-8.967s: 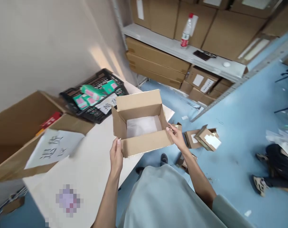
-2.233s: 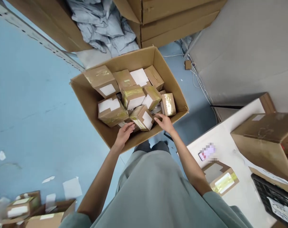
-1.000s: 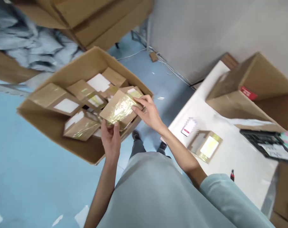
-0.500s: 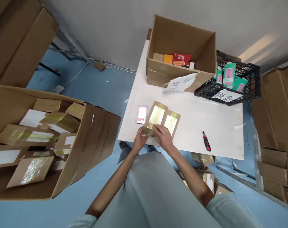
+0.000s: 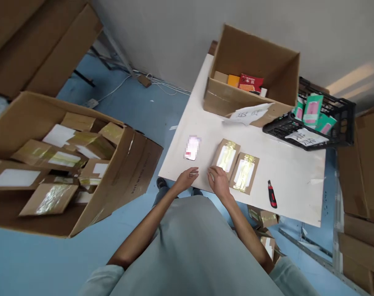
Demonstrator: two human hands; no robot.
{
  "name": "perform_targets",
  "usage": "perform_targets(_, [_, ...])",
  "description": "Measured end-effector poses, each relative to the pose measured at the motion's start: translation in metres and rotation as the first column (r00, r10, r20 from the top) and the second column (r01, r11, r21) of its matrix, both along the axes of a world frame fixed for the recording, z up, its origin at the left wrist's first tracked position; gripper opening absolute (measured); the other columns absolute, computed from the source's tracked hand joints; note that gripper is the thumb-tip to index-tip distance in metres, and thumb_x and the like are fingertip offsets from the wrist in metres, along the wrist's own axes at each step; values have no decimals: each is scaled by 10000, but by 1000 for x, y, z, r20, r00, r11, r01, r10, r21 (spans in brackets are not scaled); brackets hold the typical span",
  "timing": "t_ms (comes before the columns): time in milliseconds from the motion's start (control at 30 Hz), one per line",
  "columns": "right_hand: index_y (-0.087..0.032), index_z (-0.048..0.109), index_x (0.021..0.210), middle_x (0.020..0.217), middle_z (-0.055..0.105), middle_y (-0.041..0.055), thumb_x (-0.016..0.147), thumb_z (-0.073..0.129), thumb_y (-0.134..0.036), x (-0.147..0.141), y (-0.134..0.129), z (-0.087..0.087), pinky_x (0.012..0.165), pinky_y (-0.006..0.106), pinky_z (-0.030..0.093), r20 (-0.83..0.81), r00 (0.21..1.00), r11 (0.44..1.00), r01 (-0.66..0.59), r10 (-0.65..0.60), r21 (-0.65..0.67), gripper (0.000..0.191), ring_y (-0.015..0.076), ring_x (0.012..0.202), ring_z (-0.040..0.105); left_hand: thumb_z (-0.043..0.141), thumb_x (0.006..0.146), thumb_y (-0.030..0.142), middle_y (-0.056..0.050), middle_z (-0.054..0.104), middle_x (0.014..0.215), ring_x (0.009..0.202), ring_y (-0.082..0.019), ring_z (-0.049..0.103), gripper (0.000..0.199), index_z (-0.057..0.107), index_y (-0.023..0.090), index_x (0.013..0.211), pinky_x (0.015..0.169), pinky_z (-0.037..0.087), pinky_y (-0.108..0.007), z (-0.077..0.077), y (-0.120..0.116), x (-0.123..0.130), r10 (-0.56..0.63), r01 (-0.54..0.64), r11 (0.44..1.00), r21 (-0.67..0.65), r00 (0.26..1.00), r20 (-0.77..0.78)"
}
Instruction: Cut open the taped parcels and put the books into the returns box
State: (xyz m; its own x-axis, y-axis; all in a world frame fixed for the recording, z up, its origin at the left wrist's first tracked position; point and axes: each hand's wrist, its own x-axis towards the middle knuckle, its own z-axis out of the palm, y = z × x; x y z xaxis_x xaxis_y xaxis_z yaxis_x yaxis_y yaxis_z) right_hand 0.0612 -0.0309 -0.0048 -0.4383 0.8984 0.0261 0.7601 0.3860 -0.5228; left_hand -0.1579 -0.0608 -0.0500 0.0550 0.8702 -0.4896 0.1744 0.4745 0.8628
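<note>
On the white table [image 5: 294, 181], two taped brown cardboard parcels lie side by side. Each has a white label under shiny yellowish tape. My right hand [image 5: 219, 181] is at the lower left corner of the left parcel [image 5: 226, 158], fingers loosely bent and holding nothing; whether it still touches the box I cannot tell. The right parcel [image 5: 245, 173] lies just beyond that hand. My left hand [image 5: 187, 179] hovers over the table's front edge, empty, with fingers apart. A phone [image 5: 192, 148] with a blurred bright screen lies above it.
A red and black box cutter [image 5: 272, 195] lies to the right. At the back stand an open carton [image 5: 248, 94] with books and a black crate [image 5: 341, 119] with green packets. A large carton of parcels [image 5: 119, 181] is on the left. More cartons [image 5: 359, 238] are stacked at right.
Both hands have let go of the left parcel, which was tilted up between them and now lies flat beside the other. My left hand is apart from it. The view has shifted.
</note>
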Motion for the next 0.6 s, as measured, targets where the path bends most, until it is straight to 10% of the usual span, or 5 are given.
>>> perform_targets(200, [-202,778,1364,1318,766,162,1136,515,-293,-115,9,-3,1050,513,600,-38,969,967,-245,243,-72,360,330,1233,699,764,853,640,-176,801,1315,1212,-334,771,636,742,191,1302,1090,604,-498,-5,-59,-129,354,-354,935,26,935,29])
perform_targets(600, [-196,765,1386,1375,766,131,1122,566,-274,-442,-4,-37,1166,468,526,48,792,768,-572,608,-289,340,303,1290,678,763,851,574,-181,794,1297,1198,-327,758,565,743,163,1239,1133,572,-512,-76,-200,-383,833,-839,542,-54,545,-102])
